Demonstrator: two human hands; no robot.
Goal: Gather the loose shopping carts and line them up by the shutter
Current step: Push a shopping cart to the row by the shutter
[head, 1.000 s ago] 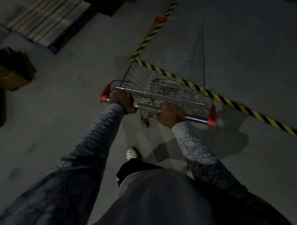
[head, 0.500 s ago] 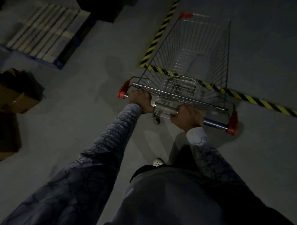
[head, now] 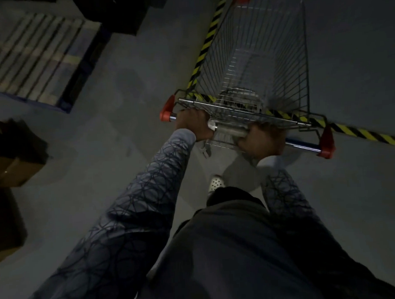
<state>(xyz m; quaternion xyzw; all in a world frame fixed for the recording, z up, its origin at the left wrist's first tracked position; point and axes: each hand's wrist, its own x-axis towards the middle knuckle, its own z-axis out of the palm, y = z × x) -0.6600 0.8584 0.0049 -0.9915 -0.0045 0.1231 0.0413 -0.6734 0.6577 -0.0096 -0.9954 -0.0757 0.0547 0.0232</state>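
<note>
An empty wire shopping cart (head: 258, 55) with red corner caps stands on the grey floor ahead of me, its basket pointing away. Its handle bar (head: 301, 145) runs from left to lower right. My left hand (head: 192, 123) grips the bar near its left red end. My right hand (head: 260, 141) grips the bar right of the middle, its fingers curled round it. The cart sits over a corner of yellow-black floor tape (head: 368, 134). The light is dim and no shutter shows.
A wooden pallet (head: 36, 58) lies on the floor at the upper left. Cardboard boxes (head: 15, 155) stand along the left edge, with dark boxes (head: 115, 11) at the top. My shoe (head: 215, 182) shows under the handle.
The cart has rolled forward and to the right across the tape while both hands kept their grip on the handle. The pallet and boxes have slid closer on the left.
</note>
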